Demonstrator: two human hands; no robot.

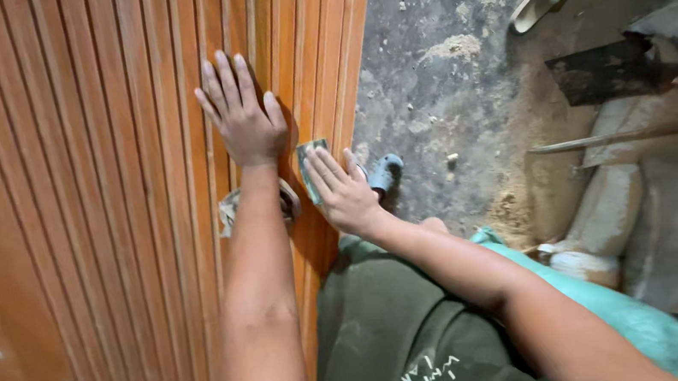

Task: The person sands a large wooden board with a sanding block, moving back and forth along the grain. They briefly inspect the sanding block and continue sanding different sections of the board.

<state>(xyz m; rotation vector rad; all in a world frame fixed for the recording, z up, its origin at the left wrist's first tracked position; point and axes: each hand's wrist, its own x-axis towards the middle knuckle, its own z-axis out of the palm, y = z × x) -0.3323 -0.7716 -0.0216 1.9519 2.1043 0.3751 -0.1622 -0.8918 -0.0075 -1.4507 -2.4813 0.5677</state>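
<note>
Left hand (pixel 241 116) flat on grooved wooden panel (pixel 82 205); right hand (pixel 343 192) presses perhaps sandpaper (pixel 310 166).

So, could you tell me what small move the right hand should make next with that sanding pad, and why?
Probably a short stroke along the groove. The right hand presses a small greenish sanding pad near the edge of the orange ribbed wooden panel, and the left hand lies flat, bracing the panel.

Your view is evenly lit and fairly bright, with soft shadows under your hands; edges bend from wide-lens distortion, and the corners blur slightly.
</note>
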